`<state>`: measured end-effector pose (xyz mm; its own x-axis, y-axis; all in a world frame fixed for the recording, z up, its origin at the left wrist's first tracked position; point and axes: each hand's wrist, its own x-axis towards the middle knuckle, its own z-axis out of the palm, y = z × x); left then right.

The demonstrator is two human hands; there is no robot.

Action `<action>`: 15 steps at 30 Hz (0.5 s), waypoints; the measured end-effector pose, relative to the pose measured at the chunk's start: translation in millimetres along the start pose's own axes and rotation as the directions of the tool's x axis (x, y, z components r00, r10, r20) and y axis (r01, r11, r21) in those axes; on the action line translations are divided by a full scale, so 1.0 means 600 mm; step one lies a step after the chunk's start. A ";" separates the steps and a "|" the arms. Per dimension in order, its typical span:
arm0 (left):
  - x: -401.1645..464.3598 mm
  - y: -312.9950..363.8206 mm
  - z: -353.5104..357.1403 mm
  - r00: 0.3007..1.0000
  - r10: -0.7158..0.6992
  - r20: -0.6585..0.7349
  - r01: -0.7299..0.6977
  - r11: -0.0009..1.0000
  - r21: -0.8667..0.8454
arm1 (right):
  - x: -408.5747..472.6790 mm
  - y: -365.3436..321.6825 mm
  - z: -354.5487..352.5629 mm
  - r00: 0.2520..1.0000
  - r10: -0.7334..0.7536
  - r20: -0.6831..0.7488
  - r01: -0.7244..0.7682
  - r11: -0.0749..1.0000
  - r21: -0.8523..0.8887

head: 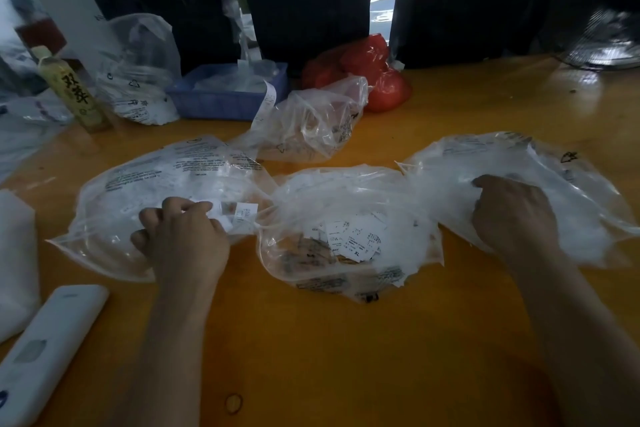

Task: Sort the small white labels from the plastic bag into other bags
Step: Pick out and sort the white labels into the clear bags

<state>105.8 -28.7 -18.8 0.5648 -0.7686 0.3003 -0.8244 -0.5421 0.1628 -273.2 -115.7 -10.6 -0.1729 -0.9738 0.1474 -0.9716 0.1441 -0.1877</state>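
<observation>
Three clear plastic bags lie side by side on the orange table. The middle bag is open and holds a heap of small white labels. My left hand rests on the left bag and pinches a few white labels at its mouth. My right hand has its fingers curled into the right bag; whatever it holds there is hidden.
Behind stand a further clear bag, a red bag, a blue tray with a label strip hanging out, a green bottle and another bag. A white remote lies at front left. A fan sits far right.
</observation>
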 end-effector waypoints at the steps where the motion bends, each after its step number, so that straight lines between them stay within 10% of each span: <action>1: -0.005 0.009 -0.002 0.999 0.025 -0.030 -0.026 0.998 -0.051 | 0.000 0.002 0.000 1.000 -0.008 -0.006 0.008 1.000 -0.001; 8: -0.064 0.099 -0.018 0.963 0.237 -0.129 -0.266 0.759 -0.595 | -0.004 -0.001 -0.009 0.997 -0.014 0.077 0.018 0.998 -0.057; 15: -0.103 0.159 0.000 0.831 0.485 0.272 -0.129 0.643 -0.755 | -0.009 -0.007 -0.030 0.995 -0.008 0.096 0.012 0.999 -0.042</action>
<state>-7.8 -33.1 -21.8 0.0797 -0.9941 0.0730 -0.6316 0.0063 0.7753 -271.1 -107.9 7.1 -0.1486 -0.9873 0.0552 -0.9795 0.1393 -0.1454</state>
